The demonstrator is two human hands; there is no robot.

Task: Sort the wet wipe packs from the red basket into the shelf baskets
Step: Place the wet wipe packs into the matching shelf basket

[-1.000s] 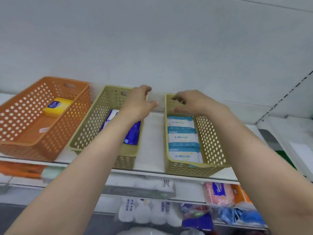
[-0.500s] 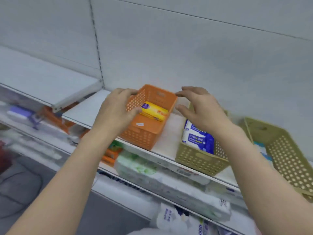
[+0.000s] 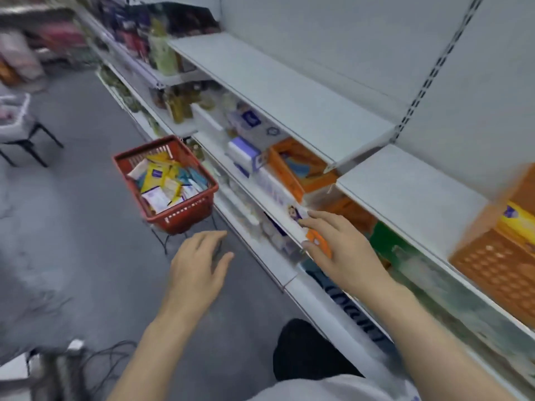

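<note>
Both arms reach forward over the aisle, the left hand [image 3: 199, 260] and right hand [image 3: 337, 248] empty with fingers loosely spread. The red basket [image 3: 185, 215] of wet wipe packs [image 3: 162, 180] sits just beyond the left hand

From my feed, the orange basket [image 3: 500, 256] blurs and runs off the right edge; far shelf goods [image 3: 150, 39] smear beyond reading.

Both bare forearms reach forward and down. Left hand [image 3: 199, 263] palm down, fingers [image 3: 212, 237] relaxed and slightly spread, holding nothing. Right hand [image 3: 337, 250] palm down, further forward than the left, its fingers extended and lightly parted, also holding nothing. Hands apart.
</note>
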